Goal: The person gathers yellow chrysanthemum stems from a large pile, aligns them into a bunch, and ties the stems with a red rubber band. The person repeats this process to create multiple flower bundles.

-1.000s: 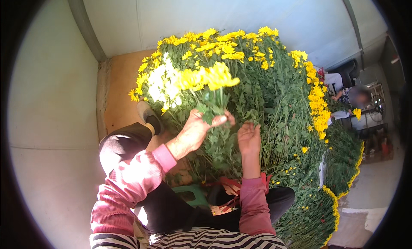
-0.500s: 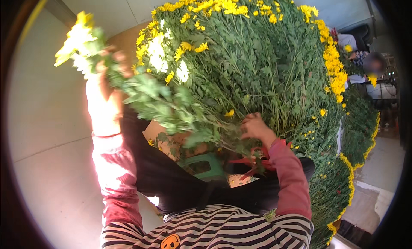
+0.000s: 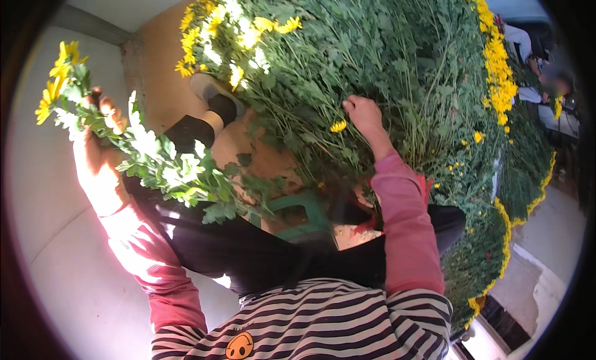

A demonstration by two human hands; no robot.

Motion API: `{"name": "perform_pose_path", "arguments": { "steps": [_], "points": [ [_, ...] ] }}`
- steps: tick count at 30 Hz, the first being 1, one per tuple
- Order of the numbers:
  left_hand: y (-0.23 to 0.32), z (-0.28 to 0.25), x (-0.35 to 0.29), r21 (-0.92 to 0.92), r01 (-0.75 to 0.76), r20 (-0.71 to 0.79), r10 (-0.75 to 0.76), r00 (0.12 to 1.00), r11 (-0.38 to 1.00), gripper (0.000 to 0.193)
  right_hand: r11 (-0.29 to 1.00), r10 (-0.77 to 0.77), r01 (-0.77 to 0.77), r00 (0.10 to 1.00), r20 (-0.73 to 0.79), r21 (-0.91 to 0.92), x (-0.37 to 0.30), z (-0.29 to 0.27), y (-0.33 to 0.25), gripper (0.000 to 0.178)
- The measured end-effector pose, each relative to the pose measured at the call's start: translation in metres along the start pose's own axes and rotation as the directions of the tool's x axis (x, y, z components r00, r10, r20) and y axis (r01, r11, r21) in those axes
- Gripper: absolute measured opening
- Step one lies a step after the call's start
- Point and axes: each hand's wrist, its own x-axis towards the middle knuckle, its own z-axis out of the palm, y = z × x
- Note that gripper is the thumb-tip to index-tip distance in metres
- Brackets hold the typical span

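Observation:
Raised at the left, my left hand [image 3: 99, 149] is closed around a small bunch of yellow chrysanthemums [image 3: 164, 161]. Its yellow heads stick out beyond the fingers, and the leafy stems trail down toward my knees. My right hand [image 3: 366, 116] rests on a big heap of chrysanthemum stems [image 3: 397, 68] in front of me. The fingers there are curled together against the stems; what they pinch, if anything, is hidden. Just below that hand lies a single yellow flower head [image 3: 338, 126].
A green plastic stool [image 3: 298, 214] stands between my legs, with something red [image 3: 371, 220] beside it. My shoe [image 3: 217, 96] touches the heap's left side. More flower bundles [image 3: 478, 267] line the right. Another person [image 3: 549, 80] sits at the far right.
My left hand has moved left and down with the bunch, drawing its stem ends away from my right hand. My right hand has gone farther up onto the heap.

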Motion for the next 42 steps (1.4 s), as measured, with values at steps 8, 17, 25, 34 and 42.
{"name": "perform_pose_path", "arguments": {
  "steps": [8,17,25,34,42],
  "points": [
    [0.006,-0.002,-0.001,0.021,0.002,-0.055,-0.001,0.998,1.0,0.045,0.992,0.127,-0.118,0.906,0.404,-0.046,-0.068,0.057,0.05,0.039],
    [-0.011,0.025,0.002,0.046,-0.019,-0.04,0.021,0.999,0.999,0.043,0.345,-0.011,-0.21,0.974,0.228,0.915,-0.074,-0.019,0.012,0.02],
    [-0.021,0.046,0.003,0.097,-0.028,-0.183,0.045,0.982,0.995,0.034,0.107,-0.236,-0.078,0.967,0.101,0.991,-0.023,-0.097,-0.061,0.021],
    [-0.022,0.033,0.004,-0.06,-0.05,-0.11,0.043,0.993,0.997,0.047,0.003,-0.234,-0.036,0.972,0.035,0.999,0.015,-0.122,-0.121,0.018],
    [-0.022,0.048,0.002,-0.074,-0.021,-0.19,0.006,0.982,0.997,0.035,0.001,-0.23,0.11,0.967,-0.107,0.994,0.034,-0.134,-0.153,0.014]
  ]
}}
